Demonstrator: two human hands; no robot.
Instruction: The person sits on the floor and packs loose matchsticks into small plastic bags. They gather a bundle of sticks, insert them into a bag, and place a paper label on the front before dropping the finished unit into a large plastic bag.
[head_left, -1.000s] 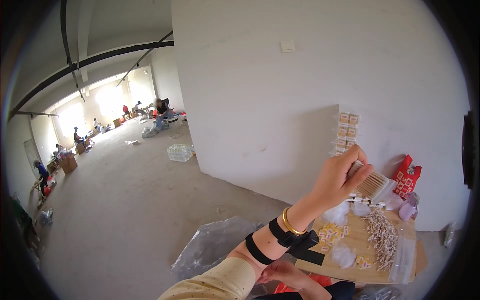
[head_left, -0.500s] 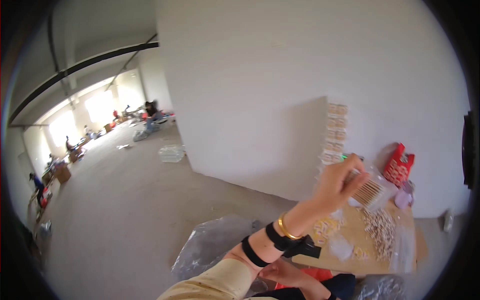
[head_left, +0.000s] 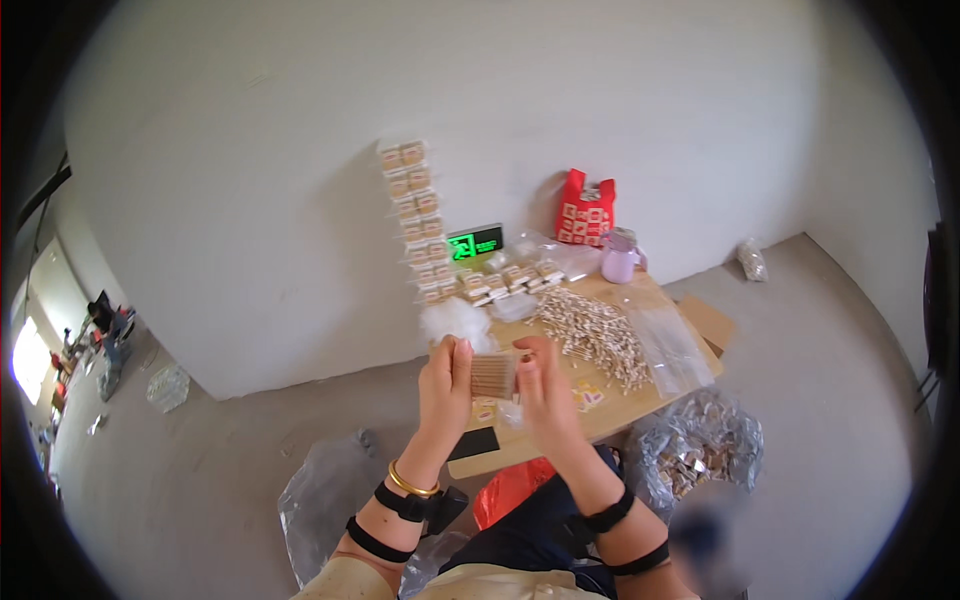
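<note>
A pack of cotton swabs (head_left: 492, 376), its thin wooden sticks lined up side by side, is held up in front of the table between my two hands. My left hand (head_left: 445, 388) grips the pack's left side, with the thumb along its edge. On the right side, the fingers and thumb of my right hand (head_left: 546, 395) close on the pack. Behind it, loose cotton swabs (head_left: 595, 335) lie heaped on the wooden table (head_left: 520, 452). Small yellow-and-white labels (head_left: 590, 397) are scattered near the table's front. A whitish clump of clear plastic (head_left: 455, 322) is at the table's left.
A tall stack of filled packs (head_left: 412, 220) leans by the wall, next to a lit green sign (head_left: 475, 243). A red bag (head_left: 585, 210) and lilac jug (head_left: 621, 258) stand at the back. Clear bags (head_left: 665, 345) lie right; a filled plastic sack (head_left: 700, 450) sits on the floor.
My view has turned right toward the table. My left hand has drawn the pack back from the far side, and my right hand has come up from low down to grip it.
</note>
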